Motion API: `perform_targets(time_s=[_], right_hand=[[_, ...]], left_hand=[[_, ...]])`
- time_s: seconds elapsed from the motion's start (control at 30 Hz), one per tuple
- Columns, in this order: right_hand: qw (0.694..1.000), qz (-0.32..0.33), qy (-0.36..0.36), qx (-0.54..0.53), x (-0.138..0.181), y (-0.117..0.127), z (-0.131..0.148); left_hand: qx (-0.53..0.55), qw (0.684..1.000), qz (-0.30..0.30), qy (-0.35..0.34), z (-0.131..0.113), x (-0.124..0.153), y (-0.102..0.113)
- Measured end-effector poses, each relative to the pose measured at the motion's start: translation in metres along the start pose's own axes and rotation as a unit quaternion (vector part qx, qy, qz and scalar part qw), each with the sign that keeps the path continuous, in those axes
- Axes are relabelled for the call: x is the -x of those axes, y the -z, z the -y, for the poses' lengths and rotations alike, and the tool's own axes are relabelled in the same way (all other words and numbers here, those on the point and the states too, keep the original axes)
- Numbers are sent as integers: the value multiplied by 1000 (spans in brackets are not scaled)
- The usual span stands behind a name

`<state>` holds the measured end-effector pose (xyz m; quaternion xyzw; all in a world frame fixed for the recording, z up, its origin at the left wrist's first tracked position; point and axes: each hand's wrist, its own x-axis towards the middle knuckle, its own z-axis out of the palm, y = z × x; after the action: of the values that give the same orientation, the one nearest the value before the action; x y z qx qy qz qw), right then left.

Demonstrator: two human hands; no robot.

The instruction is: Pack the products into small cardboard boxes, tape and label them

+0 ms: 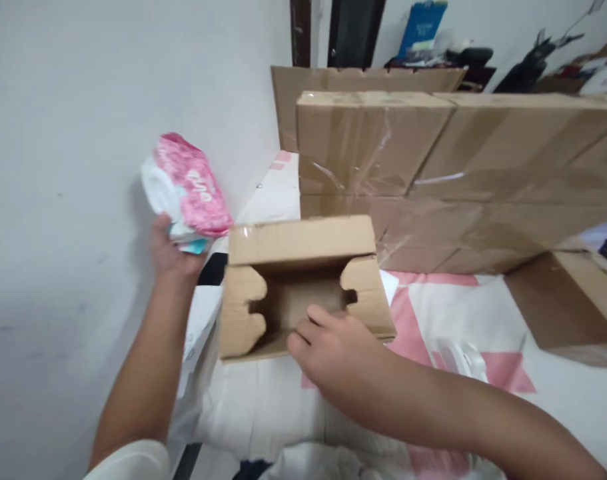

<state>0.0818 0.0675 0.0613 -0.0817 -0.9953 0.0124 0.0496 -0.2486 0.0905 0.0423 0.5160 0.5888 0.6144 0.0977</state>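
Note:
My left hand (170, 250) is closed round a soft pink, white and teal pack of wipes (186, 190), held up beside the white wall, left of a small open cardboard box (298, 243). The box lies with its mouth towards me, side flaps folded partly in. My right hand (333, 350) rests on the box's near lower edge, fingers curled over the rim and reaching into the opening. The inside of the box looks dark and bare where it shows.
Large taped cardboard cartons (433, 167) are stacked right behind the small box. Another brown carton (568, 307) lies at the right. The surface is a white and pink sheet (483, 313). A white wall (83, 133) closes the left side. Cluttered items sit far back.

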Motion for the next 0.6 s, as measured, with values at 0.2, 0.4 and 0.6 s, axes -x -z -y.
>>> perform_targets(time_s=[0.2,0.4,0.6], right_hand=[[997,44,4,-66,76,-51,-10],[991,-38,-87,-99,120,-48,-33],[969,-218,-66,-89,152,-76,-55]], left_hand=[[68,991,1,114,-68,97,17],[-45,927,285,239,-91,170,-18],[-40,860,440,256,-103,153,-70]])
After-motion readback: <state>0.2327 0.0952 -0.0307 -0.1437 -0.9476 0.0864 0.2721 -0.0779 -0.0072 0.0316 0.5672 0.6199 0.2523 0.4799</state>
